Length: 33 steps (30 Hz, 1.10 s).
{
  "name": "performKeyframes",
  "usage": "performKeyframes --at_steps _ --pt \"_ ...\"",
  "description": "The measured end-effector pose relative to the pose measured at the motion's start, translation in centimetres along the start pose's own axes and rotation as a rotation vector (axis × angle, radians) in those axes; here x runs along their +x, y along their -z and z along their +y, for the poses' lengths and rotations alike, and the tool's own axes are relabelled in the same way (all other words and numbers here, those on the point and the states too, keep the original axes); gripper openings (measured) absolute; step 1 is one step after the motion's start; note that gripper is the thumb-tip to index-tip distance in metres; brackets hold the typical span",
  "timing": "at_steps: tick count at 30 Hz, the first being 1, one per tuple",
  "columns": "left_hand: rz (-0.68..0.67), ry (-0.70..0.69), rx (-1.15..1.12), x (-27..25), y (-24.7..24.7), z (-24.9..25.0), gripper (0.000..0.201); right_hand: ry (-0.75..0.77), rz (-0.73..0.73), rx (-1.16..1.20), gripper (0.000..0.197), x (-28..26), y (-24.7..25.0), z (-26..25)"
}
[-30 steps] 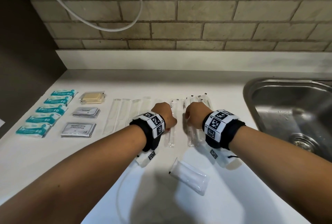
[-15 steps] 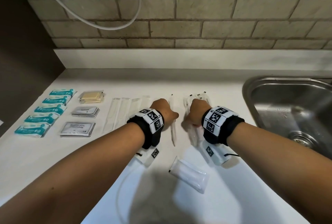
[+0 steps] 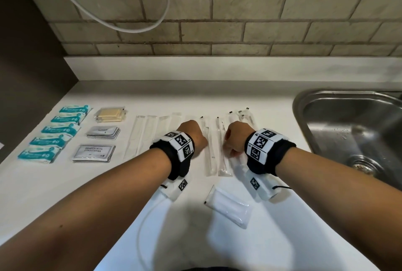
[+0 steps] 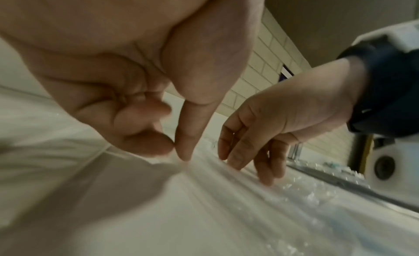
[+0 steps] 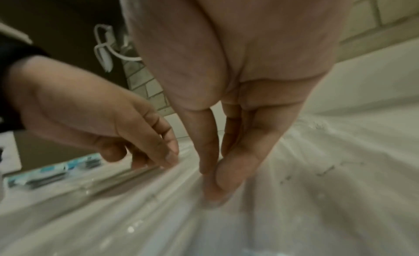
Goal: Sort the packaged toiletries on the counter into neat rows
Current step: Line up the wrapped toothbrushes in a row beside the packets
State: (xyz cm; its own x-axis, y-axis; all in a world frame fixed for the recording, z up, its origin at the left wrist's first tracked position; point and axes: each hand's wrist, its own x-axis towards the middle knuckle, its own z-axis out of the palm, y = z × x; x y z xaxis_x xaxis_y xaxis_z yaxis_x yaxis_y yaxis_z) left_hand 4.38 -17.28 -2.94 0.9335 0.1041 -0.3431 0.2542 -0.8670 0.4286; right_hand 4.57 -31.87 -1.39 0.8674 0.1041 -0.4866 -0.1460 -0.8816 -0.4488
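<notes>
Long clear toothbrush packets (image 3: 139, 133) lie side by side across the white counter (image 3: 217, 96). Two more, one (image 3: 210, 151) and another (image 3: 224, 153), lie straight between my hands. My left hand (image 3: 192, 135) rests its thumb and fingertips (image 4: 184, 155) on the left one's edge. My right hand (image 3: 236, 140) presses straight fingers (image 5: 226, 170) down on the bunched packets (image 3: 243, 116) at the right. Neither hand lifts anything. A white packet (image 3: 228, 206) lies slanted near the front, below both hands.
At the left lie a column of teal packets (image 3: 54, 129), yellow packets (image 3: 109, 114), grey sachets (image 3: 103, 132) and shampoo sachets (image 3: 94, 152). A steel sink (image 3: 304, 118) opens at the right. A tiled wall (image 3: 217, 20) stands behind, and a white cable (image 3: 139, 238) trails under my left arm.
A second long packet now lies straight and apart from the bunch under my right hand, beside the one at my left hand. Both hands have shifted only slightly.
</notes>
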Motion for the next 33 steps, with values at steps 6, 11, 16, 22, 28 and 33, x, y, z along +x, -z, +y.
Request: performKeyframes --at_steps 6,11,16,22,28,33 --pt "0.037 -0.220 -0.007 -0.1 0.3 -0.2 0.024 0.223 0.143 -0.236 0.036 -0.7 0.0 0.7" --pt "-0.012 -0.350 0.346 -1.5 0.5 0.0 0.077 0.281 0.010 -0.514 0.082 -1.5 0.5 0.9" --pt "-0.174 -0.369 0.663 -2.1 0.1 -0.6 0.093 0.245 -0.032 -0.617 0.083 -1.6 -0.2 1.1" --pt "-0.201 -0.373 0.716 -1.8 0.6 -0.3 0.090 0.263 -0.001 -0.637 0.079 -1.6 -0.2 1.2" --pt "-0.211 -0.377 0.711 -1.6 1.0 0.0 0.086 0.251 -0.014 -0.641 0.081 -1.3 -0.3 1.2" --pt "-0.219 -0.371 0.693 -1.7 1.2 0.3 0.087 0.240 -0.017 -0.613 0.082 -1.2 -0.2 1.4"
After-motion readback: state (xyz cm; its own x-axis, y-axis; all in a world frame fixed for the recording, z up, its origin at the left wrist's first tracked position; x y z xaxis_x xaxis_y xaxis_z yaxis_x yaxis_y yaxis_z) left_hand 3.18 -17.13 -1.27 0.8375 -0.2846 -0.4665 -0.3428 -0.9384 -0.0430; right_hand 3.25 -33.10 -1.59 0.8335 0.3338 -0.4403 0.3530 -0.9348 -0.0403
